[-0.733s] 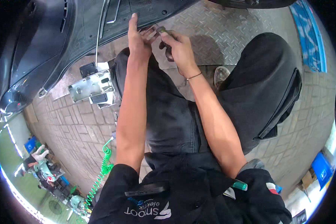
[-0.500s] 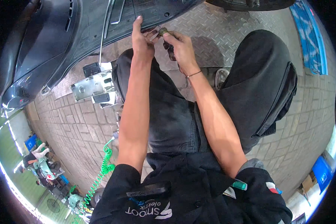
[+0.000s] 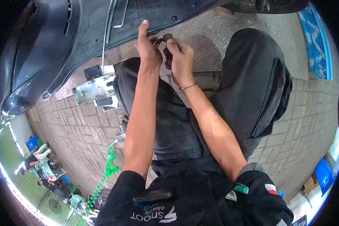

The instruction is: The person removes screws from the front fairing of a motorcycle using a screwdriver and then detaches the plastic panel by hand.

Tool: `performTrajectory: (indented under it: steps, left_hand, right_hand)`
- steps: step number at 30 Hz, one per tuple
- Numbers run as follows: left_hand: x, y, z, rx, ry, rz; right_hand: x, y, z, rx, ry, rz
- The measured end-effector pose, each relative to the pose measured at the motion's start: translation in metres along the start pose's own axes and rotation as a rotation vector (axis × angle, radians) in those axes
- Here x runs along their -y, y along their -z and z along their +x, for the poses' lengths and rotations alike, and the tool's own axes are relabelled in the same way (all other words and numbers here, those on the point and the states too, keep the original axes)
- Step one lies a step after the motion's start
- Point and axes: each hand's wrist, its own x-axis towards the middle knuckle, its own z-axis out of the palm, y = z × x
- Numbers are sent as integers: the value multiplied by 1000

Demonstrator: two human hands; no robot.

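Observation:
My right hand (image 3: 181,56) is closed around a short tool with a dark, round olive collar (image 3: 167,37) and a thin metal shaft pointing up. It looks like a screwdriver, but my fingers hide most of it. The shaft's tip is close to the edge of a dark scooter footboard (image 3: 139,20). My left hand (image 3: 148,49) is just left of the tool. Its thumb stretches up over the footboard, apart from the other fingers, which bend near the footboard's edge and are partly hidden. I see nothing held in it.
A silvery metal bracket (image 3: 94,89) lies by my left knee. An air tool (image 3: 121,135) with a coiled green hose (image 3: 110,165) rests on the brick floor (image 3: 75,128). A wheel (image 3: 245,6) stands at the top, a blue patterned panel (image 3: 318,45) at the right. Parked scooters are at the far left.
Both hands have shifted slightly, the left one a little to the right and down. The tool's shaft now stands more upright. My right hand still grips the tool.

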Motion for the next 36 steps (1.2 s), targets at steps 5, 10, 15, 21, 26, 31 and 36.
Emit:
performTrajectory:
  steps: [5, 10, 15, 21, 26, 31, 36]
  left_hand:
    - [1, -4, -7, 1, -48, -3]
    - [3, -3, -5, -43, -61, -4]
    - [2, -3, -4, -19, -60, 47]
    - [6, 3, 5, -62, -2, 101]
    - [10, 2, 8, -75, -87, 66]
    - [7, 3, 7, -38, -114, 96]
    - [1, 14, 11, 18, 22, 167]
  right_hand:
    - [-2, 12, 7, 91, -208, 209]
    - [9, 9, 13, 0, 309, -463]
    - [-4, 6, 10, -42, 112, -231]
    - [8, 9, 10, 277, -511, 743]
    - [-1, 3, 12, 44, -22, -86]
    - [-11, -8, 13, -90, 150, -229]
    - [2, -2, 8, 188, -403, 548]
